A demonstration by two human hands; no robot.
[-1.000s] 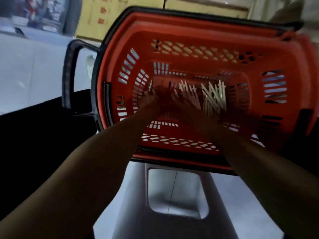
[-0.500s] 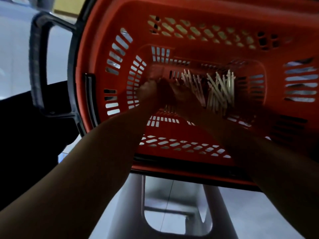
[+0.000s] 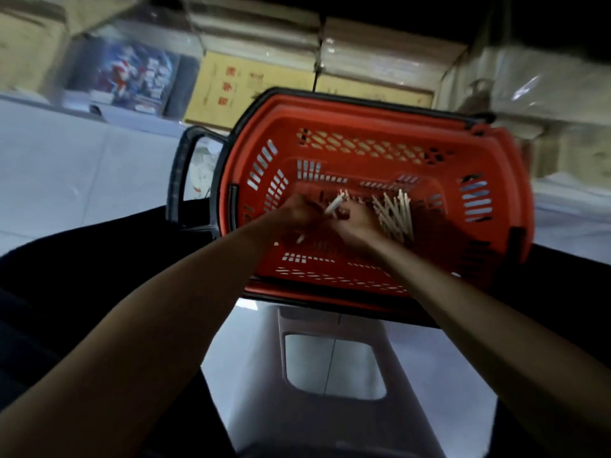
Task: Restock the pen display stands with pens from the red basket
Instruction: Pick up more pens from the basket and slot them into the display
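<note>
Pens point(image 3: 395, 214), white, lie heaped on the red basket's point(image 3: 363, 127) floor toward its right wall, while the left hand point(image 3: 296, 214) has fingers curled round a separate pen bunch point(image 3: 334, 204) near the floor's centre and the right hand point(image 3: 358, 224) meets it, fingers bent, grip not determinable.

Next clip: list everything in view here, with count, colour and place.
Red slotted plastic basket: one, red, centre, above the stool.
Black basket handle: one, black, basket's left end.
Loose white pens: many, white, basket floor, right.
Held white pen: at least one, white, between the hands.
Grey plastic stool: one, grey, below the basket.
Tan cardboard boxes: several, tan, background.
Left hand: one, grips the held pen.
Right hand: one, beside that pen, grip unclear.
</note>
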